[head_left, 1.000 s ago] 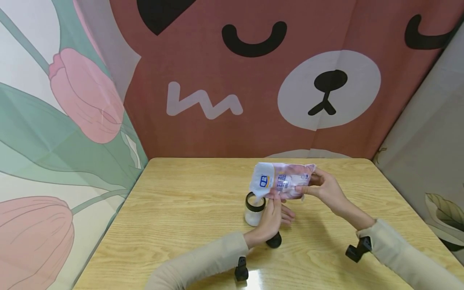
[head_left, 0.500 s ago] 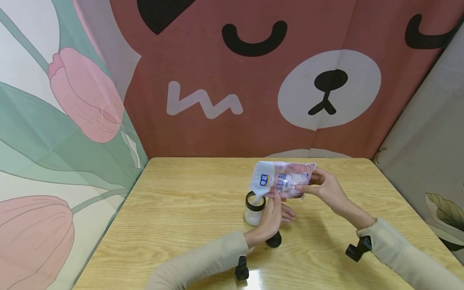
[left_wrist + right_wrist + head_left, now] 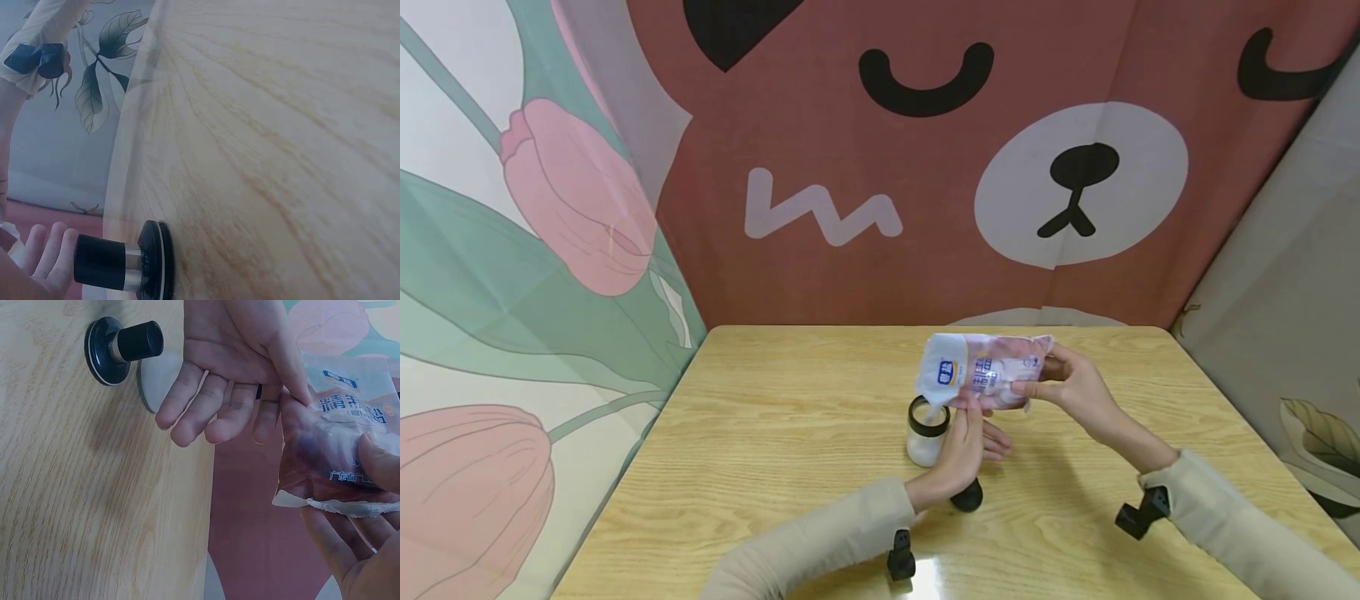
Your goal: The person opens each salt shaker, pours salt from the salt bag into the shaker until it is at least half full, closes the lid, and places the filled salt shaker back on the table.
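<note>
In the head view, a salt bag [image 3: 985, 371] in pink and white plastic lies tilted above the jar [image 3: 925, 442]. Its lower left corner is at the jar's black-rimmed mouth, and white shows inside the jar. My right hand [image 3: 1078, 396] grips the bag's right end, thumb in front, fingers behind. Against the bag's lower edge rests the thumb side of my left hand [image 3: 958, 454]; the right wrist view shows that hand's other fingers [image 3: 200, 412] extended, apart from the bag. A black lid [image 3: 156, 259] with a knob and silver band stands on the table beside my left hand.
The wooden table [image 3: 775, 417] runs back to a reddish cloth [image 3: 820, 283] with a cartoon face. Flowered cloths hang at left [image 3: 587, 333] and right [image 3: 1285, 292]. A black wrist camera [image 3: 901, 557] sits at the left sleeve, another [image 3: 1142, 514] at the right.
</note>
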A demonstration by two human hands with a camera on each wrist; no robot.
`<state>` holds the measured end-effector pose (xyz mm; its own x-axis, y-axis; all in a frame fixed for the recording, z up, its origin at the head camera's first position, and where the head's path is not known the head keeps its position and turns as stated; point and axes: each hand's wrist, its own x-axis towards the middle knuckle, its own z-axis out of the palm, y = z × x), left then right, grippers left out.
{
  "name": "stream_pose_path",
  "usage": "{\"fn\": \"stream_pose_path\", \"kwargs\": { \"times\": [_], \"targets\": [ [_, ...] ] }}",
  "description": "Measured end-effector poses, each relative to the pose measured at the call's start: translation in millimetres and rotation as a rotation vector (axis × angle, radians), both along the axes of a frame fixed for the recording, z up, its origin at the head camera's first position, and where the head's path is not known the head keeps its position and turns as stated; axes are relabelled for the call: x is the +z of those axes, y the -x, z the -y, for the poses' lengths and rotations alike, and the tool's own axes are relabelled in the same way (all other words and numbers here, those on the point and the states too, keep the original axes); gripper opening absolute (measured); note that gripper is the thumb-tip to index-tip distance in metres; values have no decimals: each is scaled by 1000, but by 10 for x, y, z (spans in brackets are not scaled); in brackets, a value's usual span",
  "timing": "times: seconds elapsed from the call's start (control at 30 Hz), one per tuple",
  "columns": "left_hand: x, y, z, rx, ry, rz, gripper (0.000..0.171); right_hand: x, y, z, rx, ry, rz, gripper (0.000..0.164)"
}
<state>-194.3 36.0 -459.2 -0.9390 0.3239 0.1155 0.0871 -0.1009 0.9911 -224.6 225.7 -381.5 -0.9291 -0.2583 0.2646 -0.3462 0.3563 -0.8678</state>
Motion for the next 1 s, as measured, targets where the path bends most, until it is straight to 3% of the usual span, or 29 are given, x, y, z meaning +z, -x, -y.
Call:
{"fn": "stream_pose_path", "kwargs": {
  "times": [1.0],
  "targets": [
    [-17,-8,18,6,-14,-1,46,0,10,9,-6,-33,-54,38]
  ]
}}
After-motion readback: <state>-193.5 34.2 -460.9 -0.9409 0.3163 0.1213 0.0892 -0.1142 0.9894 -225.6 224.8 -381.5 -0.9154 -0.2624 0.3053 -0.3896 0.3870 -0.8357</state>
